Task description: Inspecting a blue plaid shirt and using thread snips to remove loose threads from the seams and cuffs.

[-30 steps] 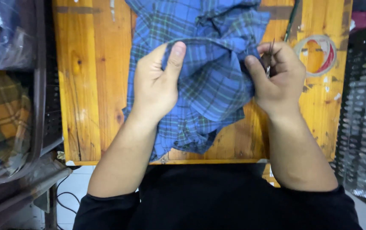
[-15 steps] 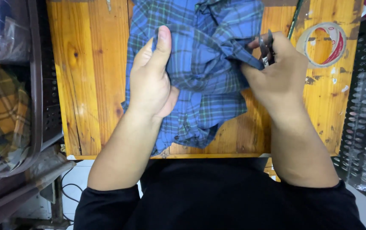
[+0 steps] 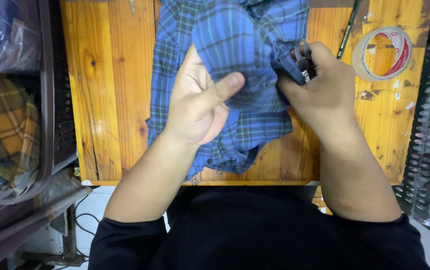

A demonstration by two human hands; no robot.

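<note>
Holding blue-green plaid cotton shirt (image 3: 245,75) on orange pine tabletop (image 3: 110,100) | left hand (image 3: 197,107) flat, thumb pressing fabric | right hand (image 3: 325,90) closed on small dark metal snips (image 3: 302,59) at seam | advice: keep cloth taut, snip threads only.

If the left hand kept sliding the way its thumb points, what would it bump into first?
Probably the right hand. The left hand lies on the blue plaid shirt, thumb aimed rightward across the cloth toward it; only folded fabric lies between, though height is hard to judge.
</note>
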